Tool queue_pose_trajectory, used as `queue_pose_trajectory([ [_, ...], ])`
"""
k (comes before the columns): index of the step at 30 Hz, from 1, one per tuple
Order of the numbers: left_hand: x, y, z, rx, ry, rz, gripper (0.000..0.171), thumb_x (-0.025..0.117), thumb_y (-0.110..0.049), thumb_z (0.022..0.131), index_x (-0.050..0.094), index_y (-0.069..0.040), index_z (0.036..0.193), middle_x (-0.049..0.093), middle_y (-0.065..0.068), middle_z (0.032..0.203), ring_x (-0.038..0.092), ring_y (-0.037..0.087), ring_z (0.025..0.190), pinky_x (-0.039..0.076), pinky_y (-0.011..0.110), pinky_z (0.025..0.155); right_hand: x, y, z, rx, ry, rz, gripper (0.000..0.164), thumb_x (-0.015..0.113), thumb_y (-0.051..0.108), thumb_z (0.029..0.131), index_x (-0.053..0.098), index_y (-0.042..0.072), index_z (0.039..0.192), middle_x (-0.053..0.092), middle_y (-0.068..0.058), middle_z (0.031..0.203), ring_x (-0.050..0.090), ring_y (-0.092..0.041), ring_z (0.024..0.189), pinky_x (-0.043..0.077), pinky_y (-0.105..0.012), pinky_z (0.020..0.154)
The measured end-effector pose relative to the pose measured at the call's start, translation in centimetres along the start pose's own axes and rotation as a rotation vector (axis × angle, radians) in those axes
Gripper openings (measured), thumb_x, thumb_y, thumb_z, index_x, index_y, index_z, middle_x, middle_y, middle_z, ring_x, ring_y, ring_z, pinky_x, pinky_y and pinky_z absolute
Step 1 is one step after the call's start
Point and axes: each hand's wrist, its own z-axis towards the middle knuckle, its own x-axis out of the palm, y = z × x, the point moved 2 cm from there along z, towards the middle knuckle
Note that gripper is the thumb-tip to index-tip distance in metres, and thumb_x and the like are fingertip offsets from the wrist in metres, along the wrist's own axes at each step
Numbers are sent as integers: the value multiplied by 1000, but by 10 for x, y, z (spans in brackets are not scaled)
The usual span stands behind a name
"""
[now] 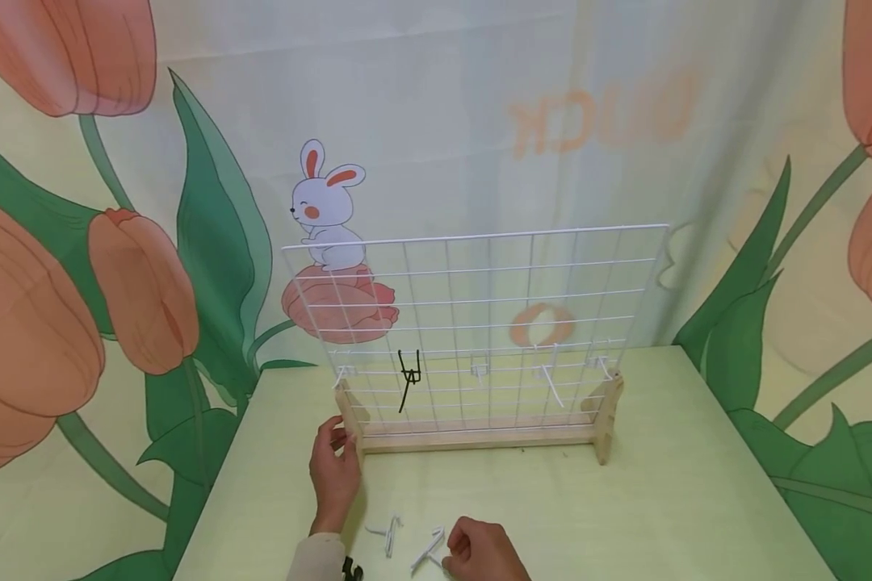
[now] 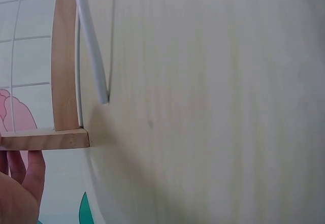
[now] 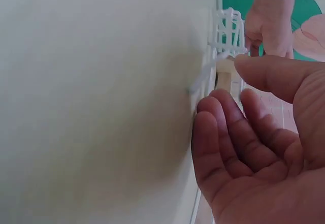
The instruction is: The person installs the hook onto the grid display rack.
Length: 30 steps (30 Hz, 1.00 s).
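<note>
I'm resting the left grip [image 1: 334,476] against the outer side of the stand's [image 1: 480,442] left end, fingers touching the wood without clasping it. The right grip [image 1: 485,550] is curling loosely, released, beside the nearer loose hook [image 1: 426,552] on the tabletop [image 1: 661,500]; its thumb is standing apart from its fingers, and I can't tell whether it is touching that hook. A second loose hook [image 1: 389,537] is lying just to the left. Behind them, the stand is carrying the grid [image 1: 488,325], where a black hook [image 1: 411,376] and white hooks [image 1: 480,370] are hanging.
</note>
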Motion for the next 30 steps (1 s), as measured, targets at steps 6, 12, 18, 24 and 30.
queue_pose_trajectory([
  [6, -1, -1, -1, -6, 5, -29, 39, 65, 3, 101, 59, -9, 138, 69, 17, 115, 71, 35, 108, 61, 55, 90, 6, -2, 5, 57, 83, -21, 8, 80, 14, 91, 73, 13, 94, 67, 8, 82, 58, -5, 71, 50, -31, 66],
  [12, -1, 0, -1, -10, -4, -14, 39, 65, 2, 101, 59, -10, 138, 70, 16, 115, 71, 33, 107, 62, 51, 89, 12, 1, 8, 103, 101, -35, 6, 79, 11, 91, 74, 9, 92, 69, 4, 81, 61, -10, 71, 52, -34, 67],
  [18, -1, 0, -1, -7, -8, -16, 39, 66, 3, 100, 60, -9, 137, 70, 15, 114, 71, 33, 106, 63, 49, 87, 17, 3, 6, 146, 97, -55, 5, 80, 9, 90, 74, 9, 90, 68, 4, 78, 61, -14, 70, 53, -39, 67],
  [24, -1, 2, -1, -5, -2, -19, 39, 67, 3, 99, 60, -9, 136, 69, 15, 113, 72, 33, 106, 62, 49, 87, 17, 4, 6, 155, 97, -87, 5, 78, 8, 92, 75, 8, 88, 68, 4, 77, 61, -15, 69, 53, -39, 67],
  [30, -1, 4, 1, -5, -5, -11, 39, 68, 2, 99, 60, -11, 136, 69, 14, 113, 72, 31, 105, 63, 46, 86, 13, 6, 6, 124, 69, -96, 8, 78, 9, 89, 74, 14, 85, 67, 6, 75, 60, -12, 67, 51, -35, 63],
])
